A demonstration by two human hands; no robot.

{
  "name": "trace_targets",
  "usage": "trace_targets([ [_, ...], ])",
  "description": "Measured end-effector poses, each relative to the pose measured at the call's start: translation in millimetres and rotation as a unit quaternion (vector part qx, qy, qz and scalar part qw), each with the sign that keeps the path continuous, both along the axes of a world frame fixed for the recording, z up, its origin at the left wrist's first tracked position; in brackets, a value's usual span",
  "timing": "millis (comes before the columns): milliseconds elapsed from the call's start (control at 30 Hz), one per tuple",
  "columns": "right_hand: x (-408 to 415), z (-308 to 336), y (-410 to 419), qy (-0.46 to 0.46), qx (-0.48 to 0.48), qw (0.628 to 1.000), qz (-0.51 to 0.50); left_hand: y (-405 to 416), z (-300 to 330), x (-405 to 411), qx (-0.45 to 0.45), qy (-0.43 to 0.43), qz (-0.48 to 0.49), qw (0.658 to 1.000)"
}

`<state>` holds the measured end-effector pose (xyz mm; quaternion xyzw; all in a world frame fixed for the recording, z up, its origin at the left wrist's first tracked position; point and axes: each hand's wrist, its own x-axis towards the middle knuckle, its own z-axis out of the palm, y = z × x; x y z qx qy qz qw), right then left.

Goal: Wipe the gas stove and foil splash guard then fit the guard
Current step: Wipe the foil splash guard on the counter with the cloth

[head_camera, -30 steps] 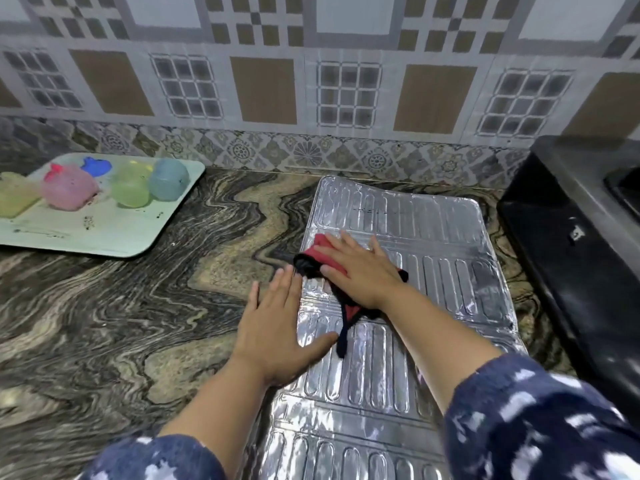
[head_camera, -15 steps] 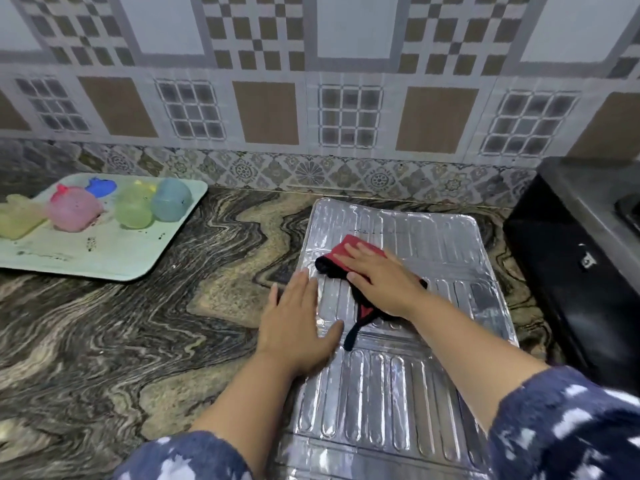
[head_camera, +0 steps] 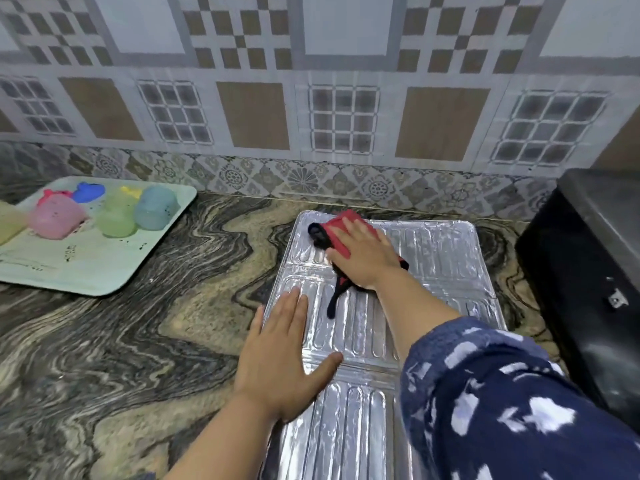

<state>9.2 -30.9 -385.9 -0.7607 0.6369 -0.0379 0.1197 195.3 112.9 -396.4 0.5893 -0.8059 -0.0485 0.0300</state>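
Observation:
The foil splash guard [head_camera: 446,251] lies flat on the marbled counter, silver and ribbed. My right hand [head_camera: 363,252] presses a red and black cloth [head_camera: 337,226] onto the guard's far left corner, palm down with fingers extended over it. My left hand [head_camera: 280,355] lies flat and spread on the guard's left edge, partly on the counter, holding nothing. The black gas stove [head_camera: 588,271] stands at the right edge of the view, only partly visible.
A pale green tray [head_camera: 86,268] sits at the back left of the counter with several coloured plastic cups upside down on it. The tiled wall [head_camera: 318,98] runs behind the counter. Bare marbled counter [head_camera: 121,358] stretches left of the guard.
My right hand has pushed the cloth away from me, from the guard's middle to its far left corner. My left hand has stayed pressed on the guard's left edge.

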Motion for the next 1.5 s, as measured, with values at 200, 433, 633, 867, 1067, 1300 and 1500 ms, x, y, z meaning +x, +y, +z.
trace_targets([
  [200, -43, -3, 17, 0.007, -0.004, 0.995, -0.096, -1, -2, 1, 0.006, -0.001, 0.005, 1.000],
  [433, -68, 4, 81, 0.034, -0.082, 0.979, -0.185, -8, 14, -6, 0.043, -0.035, 0.014, 0.998],
  [633, -85, 2, 92, 0.015, -0.035, 0.995, -0.092, -36, 24, -50, 0.090, -0.072, -0.004, 0.993],
  [867, -115, -5, 56, 0.006, -0.009, 0.991, -0.135, -33, 1, -55, 0.060, -0.023, -0.027, 0.998],
  [1067, -112, -4, 50, 0.036, 0.000, 0.982, -0.188, -31, -2, -56, 0.045, -0.005, -0.020, 0.999],
  [1300, -97, -3, 120, 0.013, -0.002, 0.985, -0.172, -32, 0, -57, 0.061, -0.013, -0.017, 0.998],
  [1500, -79, 20, 190, -0.085, 0.041, 0.990, -0.103, -35, 14, -60, 0.121, -0.012, -0.013, 0.992],
])
